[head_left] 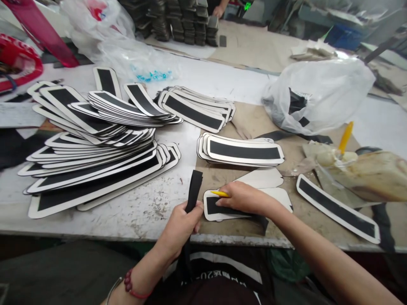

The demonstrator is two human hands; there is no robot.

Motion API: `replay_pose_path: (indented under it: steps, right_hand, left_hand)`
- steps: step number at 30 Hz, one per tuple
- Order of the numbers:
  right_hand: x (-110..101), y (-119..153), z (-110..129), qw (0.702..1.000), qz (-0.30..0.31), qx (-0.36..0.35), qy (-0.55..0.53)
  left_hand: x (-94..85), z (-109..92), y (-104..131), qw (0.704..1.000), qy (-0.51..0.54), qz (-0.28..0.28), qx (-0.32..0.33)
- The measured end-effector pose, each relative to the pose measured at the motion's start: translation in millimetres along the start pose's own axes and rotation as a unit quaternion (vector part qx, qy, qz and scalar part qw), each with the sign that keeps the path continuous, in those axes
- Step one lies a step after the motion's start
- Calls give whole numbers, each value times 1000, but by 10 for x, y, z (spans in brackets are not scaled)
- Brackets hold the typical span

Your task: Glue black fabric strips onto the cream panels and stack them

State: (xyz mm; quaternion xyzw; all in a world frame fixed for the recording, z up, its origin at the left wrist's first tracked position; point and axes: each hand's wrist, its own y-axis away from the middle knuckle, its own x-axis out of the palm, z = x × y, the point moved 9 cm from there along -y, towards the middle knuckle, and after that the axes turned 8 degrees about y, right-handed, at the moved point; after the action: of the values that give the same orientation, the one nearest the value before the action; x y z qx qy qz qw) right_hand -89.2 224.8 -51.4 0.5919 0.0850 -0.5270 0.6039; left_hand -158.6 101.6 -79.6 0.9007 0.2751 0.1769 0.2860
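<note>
My left hand is closed round a black strip, whose upper end stands above the fist while the rest hangs below the table edge. My right hand grips a yellow tool with its tip pointing left. Its fingers rest on a white-bordered piece with a black centre, which lies near the front edge. Plain whitish pieces lie partly under and behind that hand. Just beyond is a small stack of bordered pieces. A single curved piece lies to the right.
Large fanned piles of bordered pieces cover the left. A white plastic bag sits at the back right, near a glue-stained bag with a yellow handle. Dark stacks and another person's hand are at the back.
</note>
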Motion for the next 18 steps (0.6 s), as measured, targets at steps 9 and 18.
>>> replay_pose_path:
  steps: [9, 18]
  right_hand:
    - [-11, 8, 69, 999, -12, 4, 39]
    - [3, 857, -698, 991, -46, 121, 24]
  left_hand:
    - [87, -5, -69, 1000, 23, -16, -15]
    - [4, 35, 11, 999, 28, -35, 10]
